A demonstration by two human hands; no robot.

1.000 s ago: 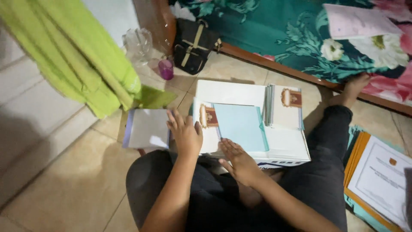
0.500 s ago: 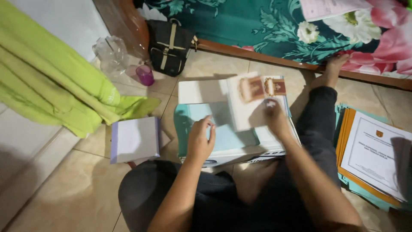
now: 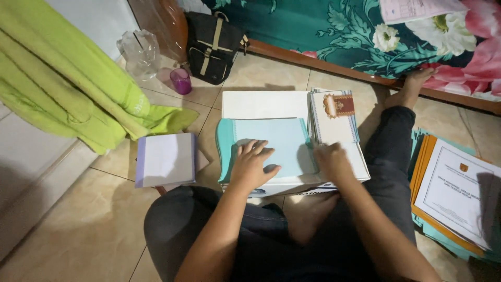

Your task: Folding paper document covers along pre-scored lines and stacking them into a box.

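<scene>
I sit cross-legged on a tiled floor with a flat white box (image 3: 261, 104) in front of me. A teal folder (image 3: 276, 141) lies on it, and my left hand (image 3: 251, 166) rests flat on the folder with fingers spread. My right hand (image 3: 332, 161) presses down at the folder's right edge, beside a stack of white papers (image 3: 334, 122) topped by a sheet with a red and gold emblem. Neither hand grips anything.
A purple-edged white pad (image 3: 166, 159) lies on the floor to the left. Green cloth (image 3: 68, 83) hangs at left. A black backpack (image 3: 213, 46), purple cup (image 3: 181, 81) and clear plastic bag (image 3: 140, 52) stand behind. Orange and teal folders with a printed sheet (image 3: 459, 190) lie right, beside a floral bed (image 3: 365, 31).
My right hand came down from the emblem sheet to the folder's right edge. The emblem sheet now lies on the right stack. My left hand stays on the teal folder.
</scene>
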